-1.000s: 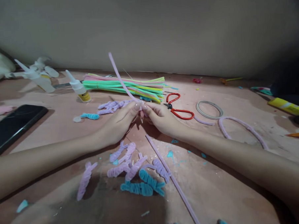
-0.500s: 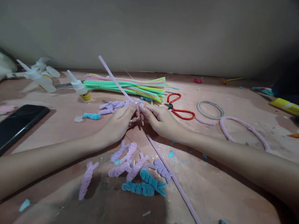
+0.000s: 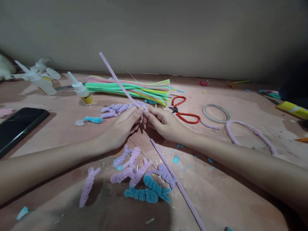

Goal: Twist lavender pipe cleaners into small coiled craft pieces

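Note:
My left hand (image 3: pixel 127 125) and my right hand (image 3: pixel 163 122) meet at the middle, both closed in a pinch. Between their fingertips is one end of a lilac pipe cleaner (image 3: pixel 116 79), whose long free end slants up to the left. The exact bend at the fingertips is mostly hidden. Below my hands lie several twisted lilac pieces (image 3: pixel 123 174) and two blue twisted pieces (image 3: pixel 142 194). Another straight lilac pipe cleaner (image 3: pixel 183 192) runs from under my right hand to the front edge of view. More lilac twisted pieces (image 3: pixel 111 110) rest just beyond my left hand.
Behind my hands lies a bundle of coloured pipe cleaners (image 3: pixel 127 87). Red-handled scissors (image 3: pixel 186 118), a tape ring (image 3: pixel 216 113) and a lilac hoop (image 3: pixel 254 128) are on the right. On the left are glue bottles (image 3: pixel 83 93) and a black phone (image 3: pixel 19 128).
The lilac pipe cleaner's free end has shifted slightly up and left in view. Both hands keep their pinch at nearly the same spot.

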Demonstrator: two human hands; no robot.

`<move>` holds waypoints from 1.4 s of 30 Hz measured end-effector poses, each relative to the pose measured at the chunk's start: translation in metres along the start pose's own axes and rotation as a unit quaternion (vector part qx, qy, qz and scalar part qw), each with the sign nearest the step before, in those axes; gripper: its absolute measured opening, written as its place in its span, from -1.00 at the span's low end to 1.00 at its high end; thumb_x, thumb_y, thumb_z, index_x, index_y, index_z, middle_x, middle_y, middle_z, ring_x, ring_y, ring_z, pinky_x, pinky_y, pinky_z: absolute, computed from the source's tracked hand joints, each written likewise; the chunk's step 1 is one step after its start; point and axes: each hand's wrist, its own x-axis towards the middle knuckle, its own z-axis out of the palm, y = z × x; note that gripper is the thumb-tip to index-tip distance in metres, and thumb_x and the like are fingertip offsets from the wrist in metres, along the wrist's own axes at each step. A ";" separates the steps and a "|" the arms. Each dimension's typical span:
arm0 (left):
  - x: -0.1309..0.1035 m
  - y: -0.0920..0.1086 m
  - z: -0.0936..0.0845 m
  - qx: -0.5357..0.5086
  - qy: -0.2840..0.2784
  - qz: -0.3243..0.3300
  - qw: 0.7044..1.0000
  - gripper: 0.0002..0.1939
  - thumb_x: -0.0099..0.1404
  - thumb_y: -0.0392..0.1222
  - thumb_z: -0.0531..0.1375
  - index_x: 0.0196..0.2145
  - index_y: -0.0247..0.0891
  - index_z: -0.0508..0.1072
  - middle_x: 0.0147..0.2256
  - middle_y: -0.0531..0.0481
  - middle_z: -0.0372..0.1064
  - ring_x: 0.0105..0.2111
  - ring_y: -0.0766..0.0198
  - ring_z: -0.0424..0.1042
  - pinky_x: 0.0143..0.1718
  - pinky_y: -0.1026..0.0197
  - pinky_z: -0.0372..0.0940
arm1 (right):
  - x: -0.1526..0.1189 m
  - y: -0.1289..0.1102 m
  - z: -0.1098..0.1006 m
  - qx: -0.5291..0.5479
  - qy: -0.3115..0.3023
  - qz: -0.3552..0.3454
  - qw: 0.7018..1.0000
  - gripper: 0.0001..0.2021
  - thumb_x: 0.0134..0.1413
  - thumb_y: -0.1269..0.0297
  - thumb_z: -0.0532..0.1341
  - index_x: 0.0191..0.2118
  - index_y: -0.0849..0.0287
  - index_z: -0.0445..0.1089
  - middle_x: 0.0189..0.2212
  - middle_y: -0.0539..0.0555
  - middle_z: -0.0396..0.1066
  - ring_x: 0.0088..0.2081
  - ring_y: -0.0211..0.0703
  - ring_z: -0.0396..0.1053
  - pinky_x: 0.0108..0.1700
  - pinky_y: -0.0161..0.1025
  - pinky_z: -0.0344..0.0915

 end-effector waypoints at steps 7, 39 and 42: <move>-0.001 -0.001 -0.004 0.027 -0.018 0.037 0.999 -0.54 0.49 0.17 0.14 -0.42 -0.22 0.27 -0.51 0.11 0.15 -0.54 0.38 0.09 -0.52 0.29 0.08 | 0.000 -0.002 0.000 0.051 -0.013 0.022 0.998 -0.71 0.49 0.30 0.02 -0.34 0.16 0.27 -0.48 -0.04 0.21 -0.32 -0.24 0.22 -0.23 -0.25 0.16; -0.001 0.007 -0.001 -0.013 -0.022 0.033 0.999 -0.59 0.42 0.13 0.27 -0.39 -0.24 0.34 -0.51 0.13 0.16 -0.57 0.42 0.05 -0.57 0.31 0.05 | -0.001 -0.001 0.002 0.103 -0.007 0.068 0.992 -0.63 0.49 0.12 0.07 -0.40 0.14 0.22 -0.51 -0.04 0.22 -0.43 -0.29 0.17 -0.41 -0.30 0.08; 0.001 0.004 -0.002 -0.048 -0.016 0.027 0.998 -0.56 0.43 0.16 0.25 -0.41 -0.24 0.31 -0.52 0.13 0.16 -0.58 0.43 0.11 -0.59 0.34 0.04 | -0.001 0.001 0.003 0.119 -0.013 0.063 0.991 -0.62 0.48 0.05 0.09 -0.37 0.16 0.26 -0.51 -0.05 0.22 -0.42 -0.29 0.19 -0.38 -0.30 0.10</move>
